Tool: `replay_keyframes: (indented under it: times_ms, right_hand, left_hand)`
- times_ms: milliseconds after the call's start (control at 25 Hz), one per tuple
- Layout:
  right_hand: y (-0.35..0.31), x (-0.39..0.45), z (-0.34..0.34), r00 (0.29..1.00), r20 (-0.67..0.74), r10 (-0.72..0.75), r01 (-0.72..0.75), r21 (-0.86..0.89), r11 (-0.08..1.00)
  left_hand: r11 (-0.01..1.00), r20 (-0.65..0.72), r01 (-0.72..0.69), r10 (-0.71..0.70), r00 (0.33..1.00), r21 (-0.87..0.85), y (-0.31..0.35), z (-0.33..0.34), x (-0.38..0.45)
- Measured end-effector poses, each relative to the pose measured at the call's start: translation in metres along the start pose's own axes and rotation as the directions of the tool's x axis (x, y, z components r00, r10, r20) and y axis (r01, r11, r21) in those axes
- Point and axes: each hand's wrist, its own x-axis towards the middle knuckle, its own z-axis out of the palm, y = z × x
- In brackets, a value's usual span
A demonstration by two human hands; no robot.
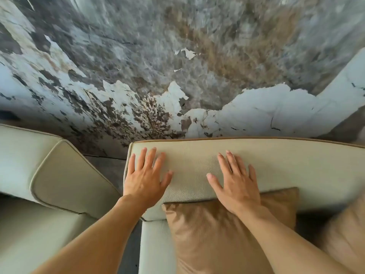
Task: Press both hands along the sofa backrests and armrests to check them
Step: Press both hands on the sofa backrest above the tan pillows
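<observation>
A pale cream leather sofa backrest with tan piping runs across the middle of the view. My left hand lies flat on its left end, palm down, fingers spread. My right hand lies flat about a hand's width to the right, fingers spread, its wrist over a tan cushion that leans against the backrest. Neither hand holds anything.
A second cream sofa's armrest stands at the left, with a narrow gap of dark floor between the two. A wall with peeling white paint rises right behind the backrest. Another tan cushion lies at the right.
</observation>
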Motion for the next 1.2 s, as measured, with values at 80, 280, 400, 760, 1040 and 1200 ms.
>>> replay_keyframes:
  times_ms: [80, 280, 400, 760, 1040, 1200]
  right_hand:
    - [0.005, 0.019, 0.012, 0.996, -0.093, -0.011, 0.013, 0.017, 1.000]
    - [0.009, 0.044, 0.046, 0.946, -0.319, -0.050, 0.044, -0.025, 0.999]
    - [0.012, 0.052, 0.057, 0.902, -0.427, -0.066, 0.052, -0.044, 0.998]
    - [0.017, 0.105, 0.057, 0.860, -0.510, -0.025, -0.001, -0.051, 0.999]
    - [0.025, 0.141, 0.058, 0.844, -0.536, 0.005, -0.041, -0.056, 0.998]
    - [0.029, 0.162, 0.059, 0.840, -0.542, 0.026, -0.061, -0.046, 0.997]
  left_hand:
    - [0.998, -0.076, 0.012, -0.016, 0.997, -0.056, 0.002, 0.014, 0.014]
    - [1.000, -0.297, 0.007, -0.016, 0.955, -0.031, 0.006, 0.043, 0.025]
    - [1.000, -0.365, -0.002, 0.009, 0.931, 0.020, 0.004, 0.049, 0.034]
    - [0.998, -0.408, -0.023, 0.042, 0.912, 0.052, 0.007, 0.047, 0.097]
    - [0.996, -0.411, -0.059, 0.079, 0.908, 0.061, 0.009, 0.044, 0.142]
    - [0.996, -0.408, -0.072, 0.090, 0.909, 0.059, 0.011, 0.043, 0.168]
